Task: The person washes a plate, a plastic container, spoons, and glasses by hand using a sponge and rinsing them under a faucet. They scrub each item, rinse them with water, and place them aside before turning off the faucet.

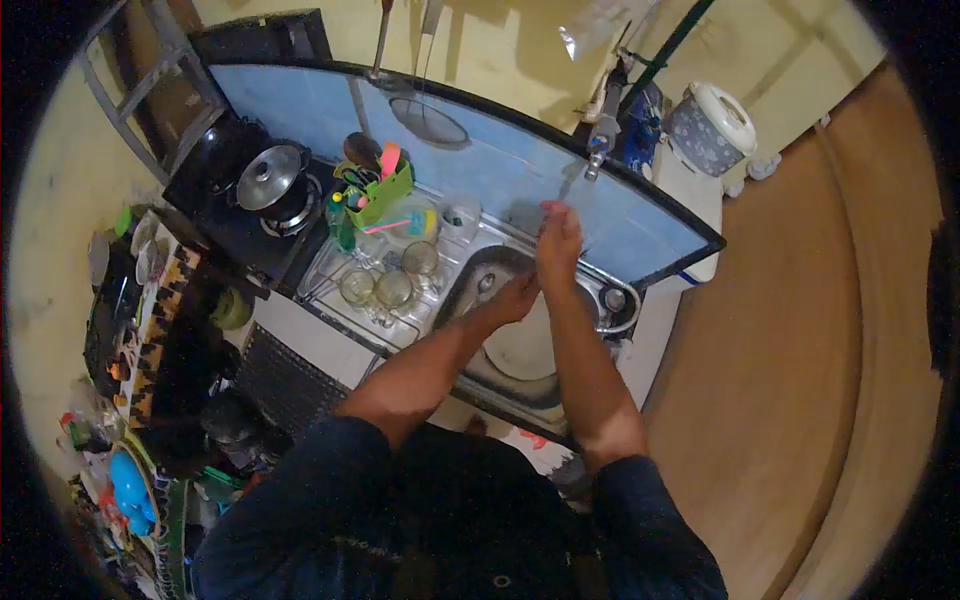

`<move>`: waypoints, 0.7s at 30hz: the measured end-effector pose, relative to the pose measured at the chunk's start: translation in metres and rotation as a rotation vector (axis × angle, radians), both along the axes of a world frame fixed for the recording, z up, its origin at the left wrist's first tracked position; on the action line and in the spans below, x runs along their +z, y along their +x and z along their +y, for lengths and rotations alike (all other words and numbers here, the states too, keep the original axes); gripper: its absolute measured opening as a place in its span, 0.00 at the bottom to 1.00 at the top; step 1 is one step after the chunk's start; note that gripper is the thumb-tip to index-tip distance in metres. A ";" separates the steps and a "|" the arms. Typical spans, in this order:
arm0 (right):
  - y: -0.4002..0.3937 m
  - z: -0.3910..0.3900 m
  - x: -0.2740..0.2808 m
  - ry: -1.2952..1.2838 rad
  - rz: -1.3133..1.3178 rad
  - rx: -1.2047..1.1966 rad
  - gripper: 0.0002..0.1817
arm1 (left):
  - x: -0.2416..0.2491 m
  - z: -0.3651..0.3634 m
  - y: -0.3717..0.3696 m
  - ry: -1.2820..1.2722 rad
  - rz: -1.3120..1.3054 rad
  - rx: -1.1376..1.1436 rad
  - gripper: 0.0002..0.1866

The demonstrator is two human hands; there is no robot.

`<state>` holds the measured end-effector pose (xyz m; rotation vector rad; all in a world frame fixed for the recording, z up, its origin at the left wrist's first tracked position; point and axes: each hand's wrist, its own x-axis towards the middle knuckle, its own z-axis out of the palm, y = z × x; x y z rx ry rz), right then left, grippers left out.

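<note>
My right hand (560, 236) is raised above the back of the sink, just below the tap (597, 150). Its fingers are curled in, and no object shows in them. Lower down, my left hand (516, 300) is over the sink basin (468, 275) beside my right wrist. Its fingers reach toward that wrist; their tips are partly hidden and I see nothing held. Beneath both hands a large pale round plate or lid (520, 345) lies in the basin, partly covered by my right forearm. A small shiny metal piece (486, 283) shows near the basin's left side.
Several glass mugs (394, 289) stand on the drainboard left of the basin. Behind them are a green utensil holder (382, 197) and a green bottle (341, 224). A lidded pot (270, 180) sits on the stove. A patterned white container (712, 128) stands right of the tap.
</note>
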<state>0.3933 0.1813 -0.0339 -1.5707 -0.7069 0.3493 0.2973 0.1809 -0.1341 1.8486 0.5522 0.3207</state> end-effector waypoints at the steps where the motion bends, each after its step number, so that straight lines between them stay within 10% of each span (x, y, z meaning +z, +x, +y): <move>1: -0.007 0.000 -0.002 0.052 -0.110 -0.003 0.17 | 0.015 0.002 -0.002 -0.001 -0.005 0.007 0.21; 3: -0.014 -0.006 -0.004 0.100 -0.225 0.005 0.17 | 0.041 0.008 -0.003 -0.517 0.195 0.051 0.21; 10: 0.005 -0.013 -0.005 0.106 -0.048 0.052 0.19 | 0.039 0.008 0.038 -0.542 0.294 0.015 0.20; 12: 0.004 -0.015 -0.004 0.099 0.028 0.117 0.20 | 0.081 -0.010 0.029 0.132 -0.219 0.353 0.19; 16: -0.002 -0.015 -0.011 0.065 0.073 0.160 0.19 | 0.044 0.036 0.036 -0.240 -0.084 0.240 0.22; 21: 0.004 -0.019 -0.009 -0.013 -0.249 0.167 0.21 | 0.055 0.037 0.040 0.407 0.115 0.238 0.20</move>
